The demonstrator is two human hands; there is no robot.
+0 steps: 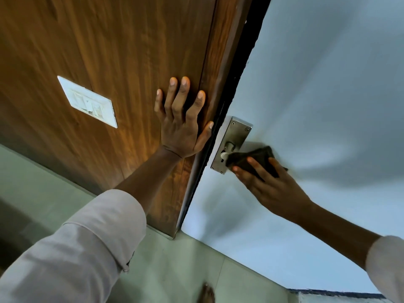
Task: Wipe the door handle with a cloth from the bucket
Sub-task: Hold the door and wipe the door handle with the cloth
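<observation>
A steel door handle plate (235,136) with screws sits on the pale blue door (328,84), close to its left edge. The lever itself is wrapped and mostly hidden by a dark brown cloth (258,158). My right hand (269,184) grips that cloth around the lever, fingers curled over it. My left hand (183,121) lies flat with fingers spread on the brown wooden panel (109,51) beside the door frame, holding nothing. No bucket is in view.
A white switch plate (87,101) is set in the wooden panel at left. A dark gap (244,68) runs between panel and door. Pale green floor tiles (175,270) lie below, with a bare foot (206,294) at the bottom edge.
</observation>
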